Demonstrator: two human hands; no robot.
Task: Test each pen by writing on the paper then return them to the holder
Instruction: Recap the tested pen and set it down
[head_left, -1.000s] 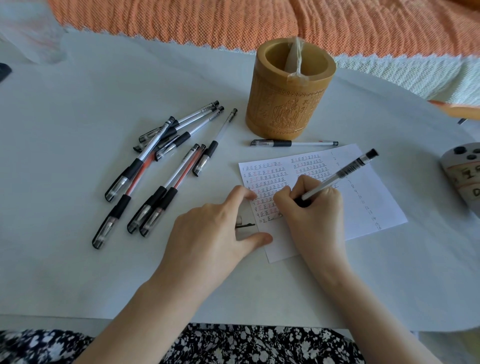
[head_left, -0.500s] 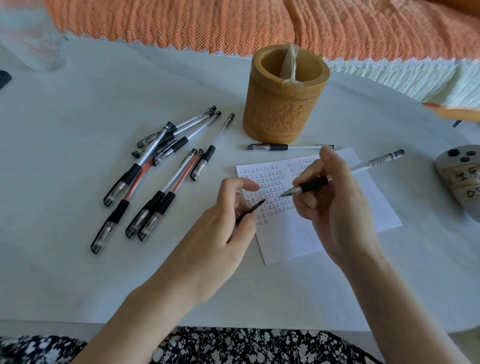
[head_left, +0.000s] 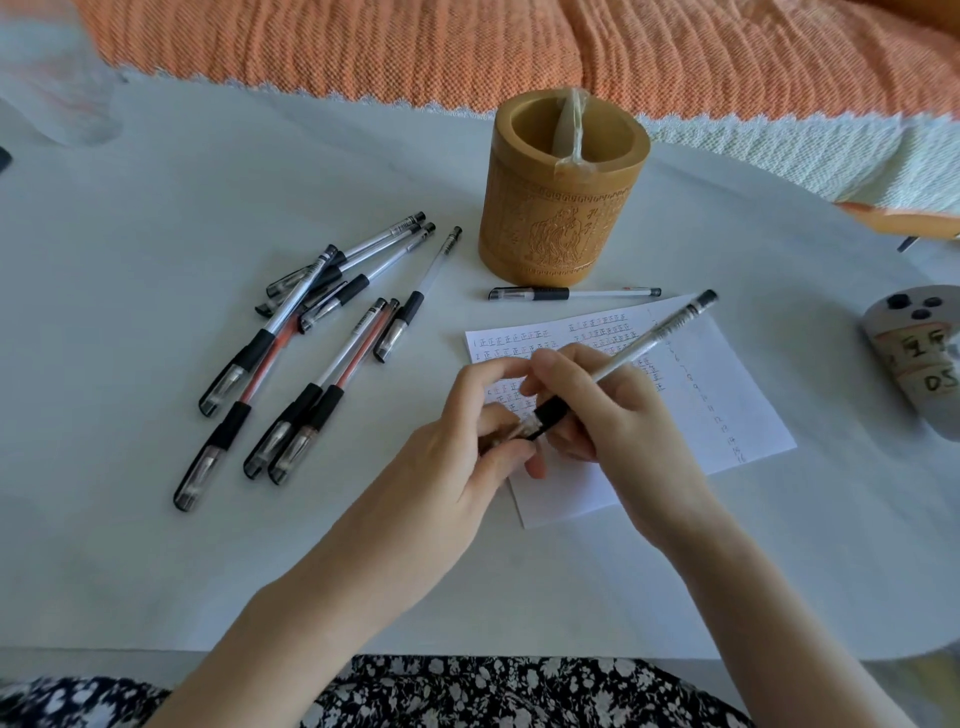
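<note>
Our right hand (head_left: 613, 415) curls round a pen (head_left: 649, 343) at its black grip, thumb and fingers closed on it. The barrel slants up and to the right above the paper (head_left: 727, 395), its far end over the sheet's top edge. Our left hand (head_left: 457, 467) meets it from the left, fingers curled and pinching the clear cap (head_left: 524, 430) at the pen's tip, right against the grip; we cannot tell whether the cap is fully seated. Both hands are over the left part of the paper, which lies flat on the table (head_left: 156, 182) and carries rows of small marks. Just beyond the sheet a capped pen (head_left: 571, 294) lies sideways in front of the holder (head_left: 550, 228), which stands upright. To the left, well apart from our hands, the other pens (head_left: 311, 353) lie in a loose heap.
</note>
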